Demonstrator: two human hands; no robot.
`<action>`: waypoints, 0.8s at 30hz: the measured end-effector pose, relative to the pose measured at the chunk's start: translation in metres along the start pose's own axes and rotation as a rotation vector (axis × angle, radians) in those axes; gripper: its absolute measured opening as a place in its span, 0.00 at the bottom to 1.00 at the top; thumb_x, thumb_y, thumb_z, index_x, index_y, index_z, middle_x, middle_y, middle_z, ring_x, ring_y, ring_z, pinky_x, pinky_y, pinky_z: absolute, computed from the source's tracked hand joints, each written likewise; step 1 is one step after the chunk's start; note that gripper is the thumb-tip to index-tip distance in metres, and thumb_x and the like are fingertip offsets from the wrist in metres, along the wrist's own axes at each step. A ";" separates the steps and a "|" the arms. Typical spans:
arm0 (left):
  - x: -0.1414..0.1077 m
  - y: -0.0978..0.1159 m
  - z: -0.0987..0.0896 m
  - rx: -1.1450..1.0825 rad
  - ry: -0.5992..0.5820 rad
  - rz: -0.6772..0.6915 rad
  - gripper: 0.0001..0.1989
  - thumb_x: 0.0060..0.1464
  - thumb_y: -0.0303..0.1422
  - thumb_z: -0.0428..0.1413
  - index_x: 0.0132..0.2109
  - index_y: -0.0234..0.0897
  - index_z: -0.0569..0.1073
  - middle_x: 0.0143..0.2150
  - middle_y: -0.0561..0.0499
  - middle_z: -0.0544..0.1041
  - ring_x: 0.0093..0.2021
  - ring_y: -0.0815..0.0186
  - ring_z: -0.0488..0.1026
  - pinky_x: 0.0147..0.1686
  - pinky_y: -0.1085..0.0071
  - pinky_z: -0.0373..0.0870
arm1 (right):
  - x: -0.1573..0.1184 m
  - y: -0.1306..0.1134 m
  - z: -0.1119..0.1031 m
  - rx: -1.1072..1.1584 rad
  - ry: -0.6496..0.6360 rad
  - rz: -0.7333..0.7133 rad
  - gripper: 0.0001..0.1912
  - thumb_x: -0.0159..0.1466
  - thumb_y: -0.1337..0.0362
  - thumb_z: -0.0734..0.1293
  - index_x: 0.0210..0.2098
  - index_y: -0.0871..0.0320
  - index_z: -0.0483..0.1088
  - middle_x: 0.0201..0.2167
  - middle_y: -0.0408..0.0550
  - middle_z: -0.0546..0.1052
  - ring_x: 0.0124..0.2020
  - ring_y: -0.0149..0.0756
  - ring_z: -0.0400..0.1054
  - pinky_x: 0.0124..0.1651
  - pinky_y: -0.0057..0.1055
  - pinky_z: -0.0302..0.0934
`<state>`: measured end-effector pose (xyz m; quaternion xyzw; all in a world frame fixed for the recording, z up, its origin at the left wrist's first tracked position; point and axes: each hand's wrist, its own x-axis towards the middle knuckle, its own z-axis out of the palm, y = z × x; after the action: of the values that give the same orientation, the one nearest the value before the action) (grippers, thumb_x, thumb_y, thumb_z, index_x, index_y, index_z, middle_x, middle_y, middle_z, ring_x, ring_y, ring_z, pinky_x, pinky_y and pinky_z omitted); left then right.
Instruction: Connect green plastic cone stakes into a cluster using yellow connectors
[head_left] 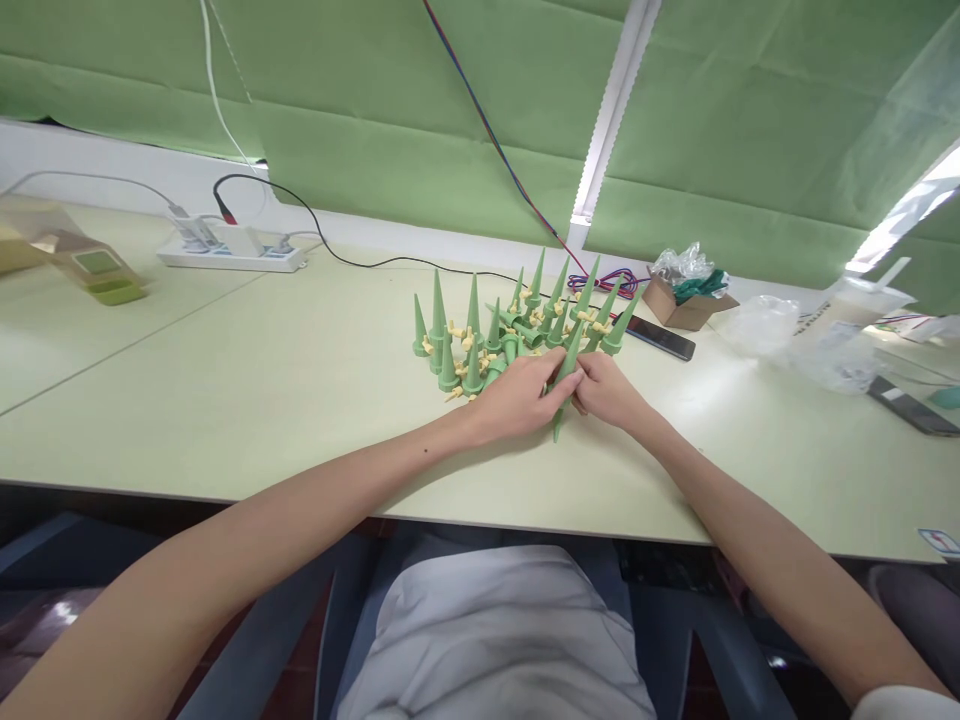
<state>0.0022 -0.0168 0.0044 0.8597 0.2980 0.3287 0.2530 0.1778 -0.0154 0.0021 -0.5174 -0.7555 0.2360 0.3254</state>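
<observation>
My left hand is closed around a green plant watering spike, thumb along its near side. The spike is held tilted above the table, and one narrow end points down toward me. My right hand is closed against the spike's right side with curled fingers; whatever its fingertips pinch there is hidden. Just behind both hands stands a cluster of similar green spikes, most upright with points up and some lying down. Small yellow valves are fitted on or lie among them.
A black phone lies right of the cluster, near a small cardboard box holding plastic and green material. Farther right are a plastic cup and another phone. A power strip with cables sits at the back left.
</observation>
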 end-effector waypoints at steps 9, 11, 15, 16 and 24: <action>0.000 -0.002 0.000 0.051 -0.025 0.006 0.15 0.69 0.39 0.47 0.32 0.41 0.60 0.24 0.53 0.67 0.28 0.63 0.66 0.31 0.66 0.59 | 0.000 0.002 0.000 -0.073 -0.037 -0.001 0.12 0.51 0.72 0.58 0.15 0.52 0.54 0.12 0.41 0.63 0.20 0.32 0.56 0.27 0.31 0.48; 0.000 -0.001 0.000 0.057 -0.026 0.008 0.15 0.70 0.39 0.46 0.32 0.41 0.59 0.25 0.53 0.67 0.29 0.63 0.66 0.32 0.66 0.59 | 0.000 0.002 0.000 -0.077 -0.024 0.015 0.12 0.51 0.72 0.57 0.15 0.53 0.54 0.12 0.41 0.62 0.20 0.32 0.55 0.27 0.31 0.48; 0.001 -0.001 -0.001 0.033 -0.016 0.031 0.15 0.70 0.38 0.45 0.33 0.41 0.57 0.26 0.53 0.65 0.29 0.63 0.64 0.33 0.66 0.57 | 0.000 0.001 0.000 -0.061 0.026 -0.014 0.11 0.52 0.70 0.57 0.15 0.53 0.53 0.12 0.41 0.61 0.20 0.31 0.55 0.27 0.31 0.48; 0.001 -0.002 -0.001 0.028 -0.014 0.042 0.15 0.70 0.38 0.45 0.33 0.41 0.56 0.26 0.54 0.65 0.28 0.64 0.63 0.32 0.67 0.56 | 0.000 0.001 -0.001 -0.050 0.036 -0.031 0.11 0.52 0.69 0.57 0.16 0.53 0.52 0.12 0.40 0.61 0.20 0.31 0.54 0.27 0.31 0.48; 0.001 -0.004 -0.004 0.021 -0.015 0.107 0.14 0.69 0.37 0.45 0.33 0.40 0.55 0.27 0.55 0.62 0.27 0.67 0.58 0.32 0.68 0.54 | -0.001 0.003 0.001 0.000 0.058 -0.045 0.13 0.55 0.65 0.57 0.16 0.53 0.50 0.13 0.40 0.57 0.21 0.30 0.51 0.27 0.31 0.45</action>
<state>-0.0009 -0.0121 0.0048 0.8795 0.2531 0.3321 0.2282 0.1792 -0.0151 -0.0003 -0.5071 -0.7572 0.2135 0.3520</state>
